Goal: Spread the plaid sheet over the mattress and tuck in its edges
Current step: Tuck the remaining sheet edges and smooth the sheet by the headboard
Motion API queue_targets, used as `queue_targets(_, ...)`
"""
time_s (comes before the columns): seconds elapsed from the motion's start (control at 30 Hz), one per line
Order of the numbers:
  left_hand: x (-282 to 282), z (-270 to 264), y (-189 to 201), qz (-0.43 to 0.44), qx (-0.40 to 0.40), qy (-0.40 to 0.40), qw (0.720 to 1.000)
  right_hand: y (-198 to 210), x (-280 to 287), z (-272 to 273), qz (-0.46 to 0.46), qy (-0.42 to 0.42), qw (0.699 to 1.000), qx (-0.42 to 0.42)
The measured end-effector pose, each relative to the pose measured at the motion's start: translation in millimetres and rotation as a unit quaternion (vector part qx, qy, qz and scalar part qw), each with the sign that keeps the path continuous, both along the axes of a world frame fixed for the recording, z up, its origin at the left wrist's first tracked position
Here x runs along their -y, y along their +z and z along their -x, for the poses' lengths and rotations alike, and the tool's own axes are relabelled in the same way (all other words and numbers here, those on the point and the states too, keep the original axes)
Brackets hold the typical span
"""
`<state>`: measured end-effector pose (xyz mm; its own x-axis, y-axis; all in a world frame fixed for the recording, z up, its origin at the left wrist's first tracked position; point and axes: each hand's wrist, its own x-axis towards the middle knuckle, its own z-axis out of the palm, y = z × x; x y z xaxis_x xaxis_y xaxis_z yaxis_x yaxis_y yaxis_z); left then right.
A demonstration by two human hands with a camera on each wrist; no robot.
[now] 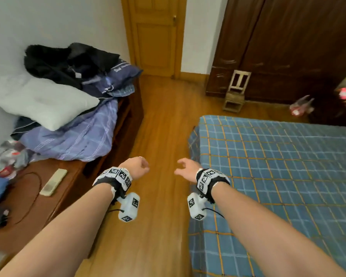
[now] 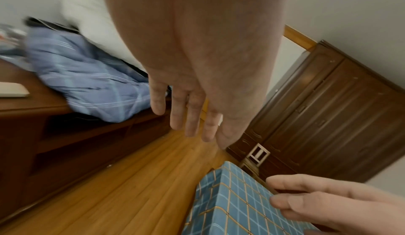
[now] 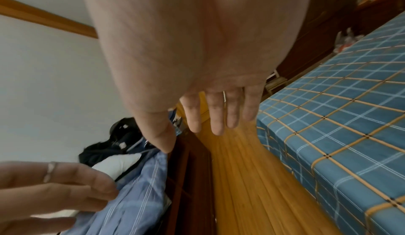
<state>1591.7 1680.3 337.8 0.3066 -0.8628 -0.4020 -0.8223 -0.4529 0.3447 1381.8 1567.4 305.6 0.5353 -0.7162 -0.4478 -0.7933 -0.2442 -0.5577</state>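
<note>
The blue plaid sheet (image 1: 278, 176) with orange and white lines lies flat over the mattress at the right, its side hanging smooth down the near edge (image 1: 200, 246). Both my hands hover over the wooden floor beside the bed and hold nothing. My left hand (image 1: 137, 165) has relaxed, nearly straight fingers (image 2: 190, 117). My right hand (image 1: 185, 168) is just left of the mattress edge, fingers (image 3: 217, 115) loosely spread. The sheet also shows at the lower right of the left wrist view (image 2: 230, 204) and at the right of the right wrist view (image 3: 339, 117).
A low wooden cabinet (image 1: 54, 196) at the left carries a lilac checked quilt (image 1: 74, 136), a white pillow (image 1: 38, 100), dark clothes (image 1: 68, 60) and a remote (image 1: 53, 181). A dark wardrobe (image 1: 288, 47), a small stool (image 1: 236, 90) and a door (image 1: 154, 35) stand beyond.
</note>
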Motion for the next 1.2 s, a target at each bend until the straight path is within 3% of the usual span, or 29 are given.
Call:
queue_targets(0.3, 236, -52, -14, 0.009, -0.004, -0.14, 0.99, -23, 168, -32, -0.024, -0.172, 0.985, -0.011)
queue_targets(0.43, 360, -82, -10, -0.011, -0.004, -0.167, 0.986, -31, 286, -57, -0.032, -0.214, 0.976, -0.009)
queue_targets(0.6, 523, -125, 7, -0.001, 0.001, -0.196, 0.981, -11, 443, -97, -0.015, -0.219, 0.976, -0.005)
queue_targets(0.83, 777, -140, -12, 0.004, -0.007, -0.305, 0.952, -20, 652, -107, -0.027, -0.299, 0.954, -0.016)
queue_targets(0.97, 942, -121, -28, -0.001, -0.015, -0.412, 0.911, -34, 769, -100, -0.035, -0.392, 0.919, -0.018)
queue_targets(1.2, 1201, -46, -20, -0.026, 0.001, -0.557, 0.83, -36, 933, -72, -0.064, -0.587, 0.806, -0.026)
